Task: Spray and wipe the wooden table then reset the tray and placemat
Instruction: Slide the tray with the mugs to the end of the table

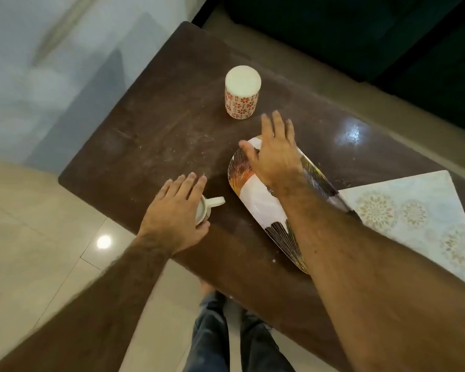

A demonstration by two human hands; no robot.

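A dark brown wooden table point(156, 135) fills the middle of the view, dusty with pale crumbs. A long oval tray point(255, 200), white with black and gold fan patterns, lies on it near the front edge. My right hand point(273, 154) hovers over the tray's far end, fingers spread, holding nothing. To the tray's left stands a small white mug point(212, 204). My left hand point(177, 210) lies over its top, fingers extended, thumb against its near side. A pale patterned placemat point(411, 216) lies at the right.
A white cylindrical candle point(242, 92) with red flower print stands upright behind the tray. Dark upholstery point(360, 36) borders the table's far side. Tiled floor point(38, 237) lies left and below, with my jeans-clad legs point(226, 339) at the table's front edge.
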